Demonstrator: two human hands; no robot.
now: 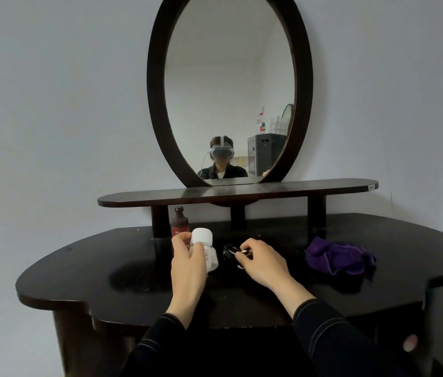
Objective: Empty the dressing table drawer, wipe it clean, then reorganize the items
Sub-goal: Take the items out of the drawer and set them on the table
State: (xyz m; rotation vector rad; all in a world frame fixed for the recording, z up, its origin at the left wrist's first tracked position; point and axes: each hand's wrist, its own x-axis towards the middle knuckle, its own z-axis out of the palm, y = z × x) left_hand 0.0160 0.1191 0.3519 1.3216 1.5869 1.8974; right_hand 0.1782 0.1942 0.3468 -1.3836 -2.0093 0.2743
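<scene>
On the table (92, 270), mid-top, the left hand (187, 265) has its grip wrapped round a white bottle (202, 236): rigid, smooth, probably light, best held at the waist. The right hand (264, 263) has its grip pinching a small dark thing (228, 250), glossy and likely slippery. A purple cloth (340, 258) lies near.

The white bottle (202, 235) is partly covered by the gripping left hand (187, 268); its print is illegible. The dark item (228, 250) pinched by the right hand (264, 263) cannot be identified.

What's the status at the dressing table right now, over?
Left grip around white bottle. Right grip pinching small dark item on tabletop. Purple cloth lying apart to the right. Red bottle just behind left grip.
</scene>
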